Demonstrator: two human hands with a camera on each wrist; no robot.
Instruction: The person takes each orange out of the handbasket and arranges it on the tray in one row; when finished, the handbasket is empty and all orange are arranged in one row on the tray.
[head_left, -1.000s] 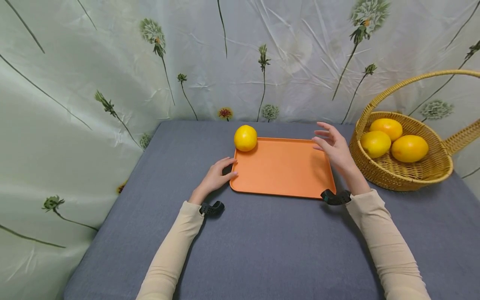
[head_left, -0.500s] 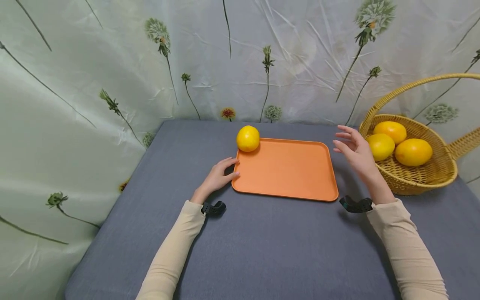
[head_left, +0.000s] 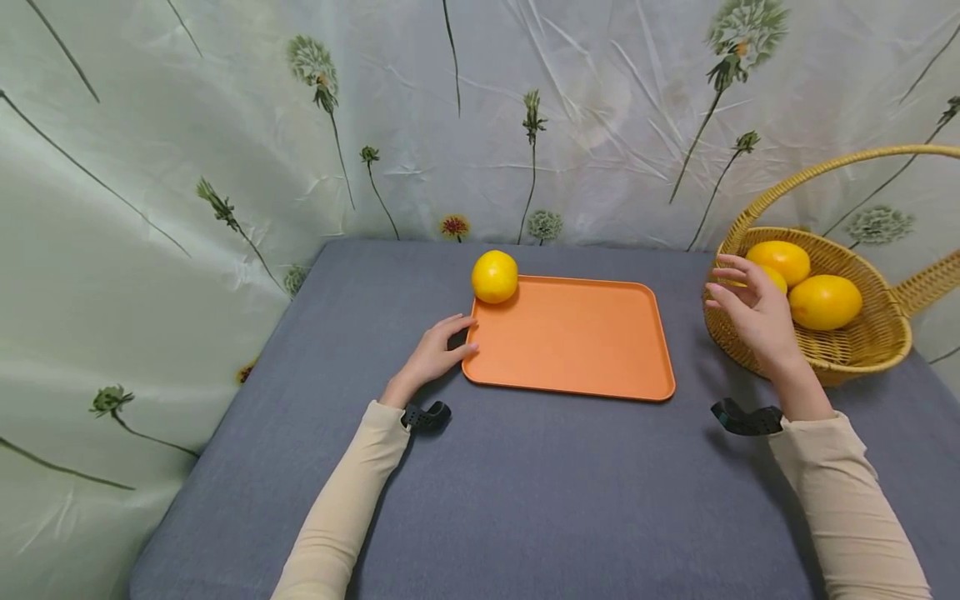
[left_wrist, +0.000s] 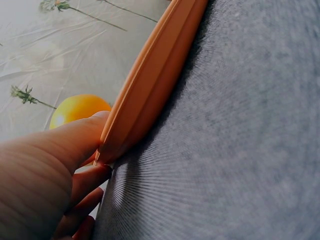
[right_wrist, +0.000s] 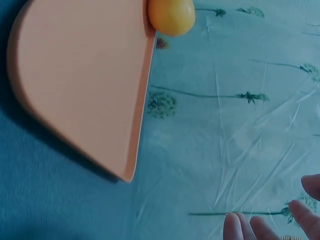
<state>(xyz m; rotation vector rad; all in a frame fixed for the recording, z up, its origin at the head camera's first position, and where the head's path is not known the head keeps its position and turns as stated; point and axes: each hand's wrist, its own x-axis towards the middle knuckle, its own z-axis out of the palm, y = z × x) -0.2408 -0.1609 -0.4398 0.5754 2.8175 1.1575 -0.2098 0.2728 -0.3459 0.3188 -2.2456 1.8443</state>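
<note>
An orange tray (head_left: 573, 342) lies on the grey-blue cloth, with a round yellow-orange fruit (head_left: 495, 277) in its far left corner. My left hand (head_left: 429, 354) pinches the tray's left edge; in the left wrist view the thumb (left_wrist: 90, 131) lies over the rim and the fingers are at its outer side. To the right, my right hand (head_left: 761, 321) hovers in front of the wicker basket (head_left: 840, 343), fingers loosely bent and holding nothing. It partly hides one of the 3 yellow-orange fruits inside; another fruit (head_left: 825, 302) shows fully.
The basket's tall handle (head_left: 840, 158) arches over it at the table's right. A flower-printed curtain (head_left: 450, 125) hangs behind and to the left of the cloth-covered table (head_left: 540, 500). Each wrist wears a black band (head_left: 746, 418).
My right hand has moved rightward from above the tray's right end to the front left of the basket. The left hand stays on the tray's edge.
</note>
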